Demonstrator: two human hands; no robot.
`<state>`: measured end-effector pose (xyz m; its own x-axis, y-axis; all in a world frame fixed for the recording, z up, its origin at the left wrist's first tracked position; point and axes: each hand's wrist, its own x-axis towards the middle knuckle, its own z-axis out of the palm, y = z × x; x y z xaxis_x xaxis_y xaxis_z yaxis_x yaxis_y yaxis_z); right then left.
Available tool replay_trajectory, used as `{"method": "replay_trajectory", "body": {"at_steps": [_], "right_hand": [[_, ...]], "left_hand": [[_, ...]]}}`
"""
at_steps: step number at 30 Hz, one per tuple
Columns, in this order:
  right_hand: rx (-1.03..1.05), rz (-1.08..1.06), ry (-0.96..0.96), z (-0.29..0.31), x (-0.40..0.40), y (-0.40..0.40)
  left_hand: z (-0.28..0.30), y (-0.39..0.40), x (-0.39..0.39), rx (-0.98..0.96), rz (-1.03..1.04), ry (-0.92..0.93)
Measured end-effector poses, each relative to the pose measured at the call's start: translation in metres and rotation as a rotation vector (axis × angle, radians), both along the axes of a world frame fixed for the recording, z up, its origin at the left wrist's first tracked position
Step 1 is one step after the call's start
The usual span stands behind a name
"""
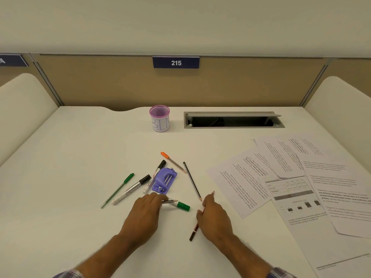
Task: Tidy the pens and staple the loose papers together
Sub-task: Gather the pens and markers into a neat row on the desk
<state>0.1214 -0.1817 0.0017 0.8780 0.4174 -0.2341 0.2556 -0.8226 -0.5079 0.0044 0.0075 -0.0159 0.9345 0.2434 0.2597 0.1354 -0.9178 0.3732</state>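
Note:
Pens lie scattered mid-desk around a purple stapler [164, 182]. My left hand [145, 214] lies over the white barrel of a green-capped marker [181, 205], fingers on it. My right hand [213, 216] grips a dark red pencil [194, 231], whose tip shows past my fingers. Also loose are a green pen [118, 189], two black-capped markers [134, 187] [158, 171], an orange-capped pen [172, 161] and a black pencil [192, 180]. Several printed sheets [301, 177] are spread at the right. A pink mesh cup [159, 118] stands at the back.
An open grey cable hatch [233, 119] is set in the white desk [80, 157] behind the papers. Tan partition walls with a sign reading 215 [176, 62] close the back; white side panels flank the desk.

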Motion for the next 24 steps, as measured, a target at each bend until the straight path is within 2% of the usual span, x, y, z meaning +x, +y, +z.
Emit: {"method": "replay_trajectory", "body": {"at_steps": [5,11,17,20,24], "right_hand": [[0.046,-0.121,0.088,-0.001,0.003,-0.001],[0.211,-0.243,0.109,0.004,0.014,-0.003],[0.302,-0.212,0.047,0.013,0.037,0.01],[0.266,-0.183,-0.008,0.011,0.044,0.02],[0.075,-0.057,-0.073,0.006,0.044,0.028]], "left_hand": [[0.005,-0.005,0.012,-0.038,0.006,-0.004],[0.011,-0.009,0.015,-0.123,0.064,-0.013],[0.023,-0.013,0.01,-0.248,0.126,0.152],[0.021,-0.011,0.01,-0.251,0.129,0.142],[0.014,-0.006,0.009,-0.291,0.133,0.06]]}}
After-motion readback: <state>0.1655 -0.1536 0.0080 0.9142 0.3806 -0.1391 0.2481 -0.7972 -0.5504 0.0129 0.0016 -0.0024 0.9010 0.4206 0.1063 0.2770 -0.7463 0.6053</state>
